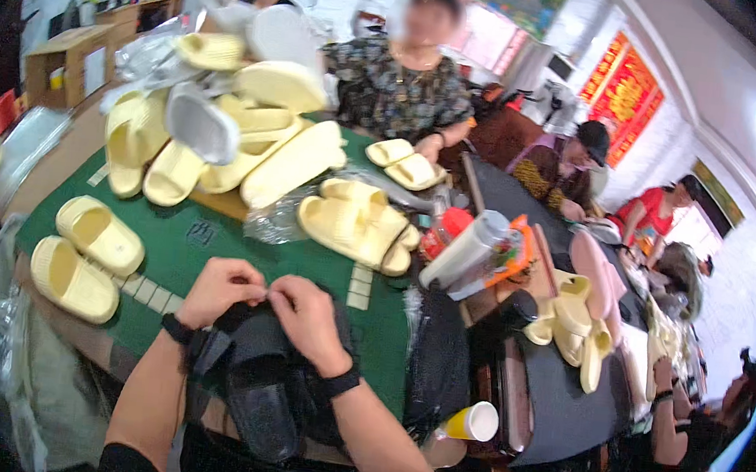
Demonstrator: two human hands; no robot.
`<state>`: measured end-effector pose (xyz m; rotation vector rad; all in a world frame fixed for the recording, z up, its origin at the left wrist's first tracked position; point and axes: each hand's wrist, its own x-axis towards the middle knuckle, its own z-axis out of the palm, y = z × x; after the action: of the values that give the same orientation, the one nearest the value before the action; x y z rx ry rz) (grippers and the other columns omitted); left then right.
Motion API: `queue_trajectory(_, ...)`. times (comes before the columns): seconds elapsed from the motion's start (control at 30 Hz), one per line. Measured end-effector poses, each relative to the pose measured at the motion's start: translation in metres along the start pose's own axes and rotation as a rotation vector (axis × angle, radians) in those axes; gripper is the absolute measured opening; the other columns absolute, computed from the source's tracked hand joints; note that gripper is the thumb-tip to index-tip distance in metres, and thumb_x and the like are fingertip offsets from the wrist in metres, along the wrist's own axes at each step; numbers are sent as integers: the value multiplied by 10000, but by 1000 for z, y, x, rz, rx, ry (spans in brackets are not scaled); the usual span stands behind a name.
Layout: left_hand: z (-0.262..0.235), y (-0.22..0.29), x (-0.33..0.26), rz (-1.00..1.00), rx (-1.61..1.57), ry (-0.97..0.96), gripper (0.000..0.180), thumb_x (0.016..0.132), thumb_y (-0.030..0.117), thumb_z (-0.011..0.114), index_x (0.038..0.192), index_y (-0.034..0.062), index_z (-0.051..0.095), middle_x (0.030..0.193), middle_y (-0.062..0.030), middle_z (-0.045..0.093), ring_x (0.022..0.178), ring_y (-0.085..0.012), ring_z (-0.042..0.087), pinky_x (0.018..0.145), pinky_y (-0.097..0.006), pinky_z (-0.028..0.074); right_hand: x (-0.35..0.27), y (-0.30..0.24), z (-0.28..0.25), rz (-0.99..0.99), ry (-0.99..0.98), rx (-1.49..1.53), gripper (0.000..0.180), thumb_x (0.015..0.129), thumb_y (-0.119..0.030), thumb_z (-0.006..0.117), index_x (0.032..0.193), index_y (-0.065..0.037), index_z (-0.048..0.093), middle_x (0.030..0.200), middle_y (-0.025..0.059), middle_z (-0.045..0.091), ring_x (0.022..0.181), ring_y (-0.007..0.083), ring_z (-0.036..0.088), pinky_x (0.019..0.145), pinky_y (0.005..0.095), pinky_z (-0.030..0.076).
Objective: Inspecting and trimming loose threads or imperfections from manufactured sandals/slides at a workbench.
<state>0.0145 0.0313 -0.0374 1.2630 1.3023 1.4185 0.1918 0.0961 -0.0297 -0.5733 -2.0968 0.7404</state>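
Observation:
My left hand [220,289] and my right hand [308,318] meet fingertip to fingertip just above a pair of black slippers [261,387] at the near edge of the green table [185,249]. Both hands pinch something small between them; it is too small to make out. The black slippers lie under my wrists, partly hidden by my forearms. Both wrists wear black bands.
Two pale yellow slippers [85,255] lie at my left. A heap of yellow slippers [224,135] fills the far side, and another pair [356,223] lies mid-table. A bottle [466,249] and a paper cup [474,421] stand to my right. Other people sit across and along the right.

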Motion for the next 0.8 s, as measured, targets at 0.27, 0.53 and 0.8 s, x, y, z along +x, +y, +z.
queue_trajectory(0.27, -5, -3, 1, -10, -63, 65, 64, 819, -38, 700, 871, -36, 663, 817, -65, 676, 734, -116, 635, 668, -242, 522, -2, -1, -2, 17, -30, -2, 75, 855, -79, 627, 907, -30, 604, 836, 160, 610, 822, 358, 604, 729, 431, 490)
queue_trajectory(0.53, 1, 2, -2, -32, -67, 9, 70, 817, -28, 711, 869, -37, 666, 796, -64, 673, 720, -109, 625, 659, -244, 513, -2, -1, -1, -30, -8, -14, 73, 843, -87, 637, 891, -34, 623, 839, 154, 623, 826, 358, 608, 731, 426, 494)
queue_trajectory(0.8, -3, -8, 0, 42, -30, -53, 85, 827, 24, 730, 872, -30, 682, 802, -60, 673, 716, -108, 613, 652, -252, 504, 1, -2, 0, -1, -58, -14, 105, 848, -44, 667, 930, 19, 646, 862, 160, 660, 779, 282, 665, 715, 333, 514)
